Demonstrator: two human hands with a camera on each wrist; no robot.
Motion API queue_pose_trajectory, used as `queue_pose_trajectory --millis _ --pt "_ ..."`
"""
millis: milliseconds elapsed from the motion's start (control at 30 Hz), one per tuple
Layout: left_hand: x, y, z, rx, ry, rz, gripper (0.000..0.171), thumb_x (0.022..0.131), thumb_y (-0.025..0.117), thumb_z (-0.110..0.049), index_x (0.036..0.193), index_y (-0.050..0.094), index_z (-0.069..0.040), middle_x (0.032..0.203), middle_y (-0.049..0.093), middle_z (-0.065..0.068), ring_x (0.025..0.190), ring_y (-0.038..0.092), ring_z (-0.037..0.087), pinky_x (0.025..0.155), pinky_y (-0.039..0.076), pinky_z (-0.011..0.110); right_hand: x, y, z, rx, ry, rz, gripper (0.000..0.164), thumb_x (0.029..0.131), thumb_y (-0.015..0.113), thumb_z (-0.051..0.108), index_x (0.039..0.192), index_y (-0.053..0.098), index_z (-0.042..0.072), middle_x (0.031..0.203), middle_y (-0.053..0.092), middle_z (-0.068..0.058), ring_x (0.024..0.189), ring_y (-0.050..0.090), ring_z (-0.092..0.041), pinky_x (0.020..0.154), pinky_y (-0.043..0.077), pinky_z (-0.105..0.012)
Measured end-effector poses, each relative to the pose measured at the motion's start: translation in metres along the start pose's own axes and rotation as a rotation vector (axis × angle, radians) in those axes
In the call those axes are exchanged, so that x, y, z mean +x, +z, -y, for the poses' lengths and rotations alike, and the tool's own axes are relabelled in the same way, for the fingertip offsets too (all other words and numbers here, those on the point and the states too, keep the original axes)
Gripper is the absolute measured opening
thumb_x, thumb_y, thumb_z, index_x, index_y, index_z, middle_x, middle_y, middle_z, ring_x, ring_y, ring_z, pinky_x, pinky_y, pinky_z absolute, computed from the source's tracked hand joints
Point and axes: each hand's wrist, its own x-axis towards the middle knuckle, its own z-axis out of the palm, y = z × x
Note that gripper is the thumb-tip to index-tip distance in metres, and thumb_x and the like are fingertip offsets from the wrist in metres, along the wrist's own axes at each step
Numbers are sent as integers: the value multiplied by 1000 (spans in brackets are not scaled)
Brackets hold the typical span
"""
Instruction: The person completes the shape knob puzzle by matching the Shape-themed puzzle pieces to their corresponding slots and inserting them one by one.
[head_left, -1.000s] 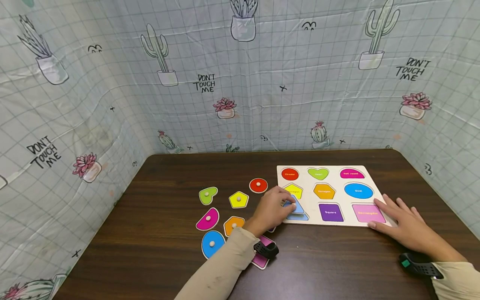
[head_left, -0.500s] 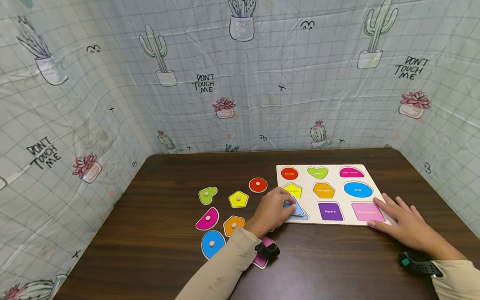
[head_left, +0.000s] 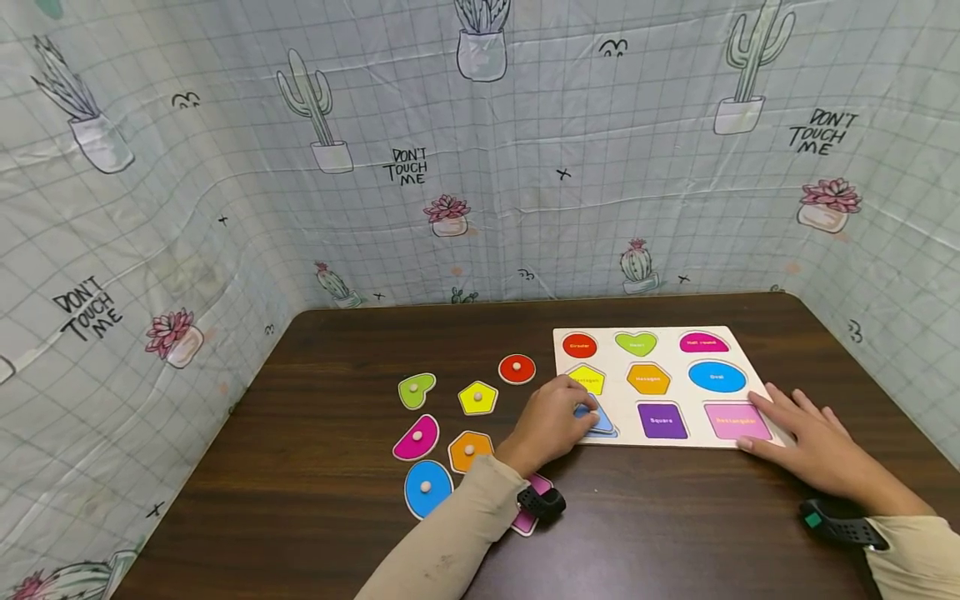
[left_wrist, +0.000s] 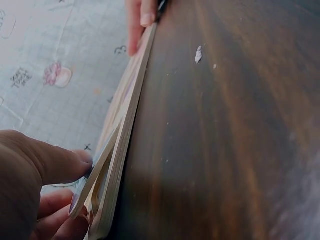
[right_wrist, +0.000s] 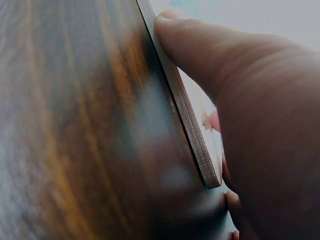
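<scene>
My left hand (head_left: 546, 423) pinches a light blue triangle puzzle piece (head_left: 602, 423) by its knob, mostly hidden behind the fingers. The piece overlaps the blue triangle space at the near left corner of the white shape puzzle board (head_left: 613, 360). In the left wrist view, the triangle piece (left_wrist: 95, 186) tilts, with a gap between its near end and the board (left_wrist: 121, 160). My right hand (head_left: 813, 442) rests on the board's right edge with fingers spread. Its thumb (right_wrist: 187, 42) lies along the board's near edge in the right wrist view.
Left of the board lie knobbed pieces: red circle (head_left: 517, 369), yellow pentagon (head_left: 468, 402), green heart (head_left: 411, 395), magenta half round (head_left: 408, 445), orange hexagon (head_left: 461, 460) and blue oval (head_left: 418, 500). A pink piece (head_left: 523, 522) is partly under the left wrist. A printed curtain (head_left: 517, 125) surrounds the brown table (head_left: 315, 467).
My left hand has brought the triangle piece slightly down and to the right, so it covers more of the triangle space. The right hand stays in place on the board.
</scene>
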Motion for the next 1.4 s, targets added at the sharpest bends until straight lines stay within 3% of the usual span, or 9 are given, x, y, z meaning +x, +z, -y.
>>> queue_pose_trajectory --millis 300,933,1200,1400 --pt "-1 1 -4 28 -8 19 14 92 73 -29 100 81 -21 106 64 -5 99 59 9 91 46 17 0 1 -2 1 -8 -14 81 94 67 44 150 36 -6 153 22 -39 139 7 -65 106 -8 -76" --pt "-5 -1 -8 92 42 10 16 92 74 -30 101 81 -19 104 66 -3 95 61 10 88 48 17 0 2 -3 -9 -3 -3 86 92 68 47 151 34 -6 155 20 -37 140 4 -63 107 -9 -75" --pt "-3 2 -8 123 87 -32 16 91 74 -30 100 81 -18 99 70 -3 94 64 11 89 49 19 2 -2 -5 -27 12 23 86 95 65 47 151 31 -7 155 18 -38 141 4 -63 107 -7 -75" --pt "-3 2 -7 124 88 -7 20 90 75 -32 103 81 -18 99 70 -3 93 62 11 88 49 18 2 -1 -5 -27 11 29 86 95 65 47 152 30 -8 155 18 -39 140 4 -63 106 -6 -76"
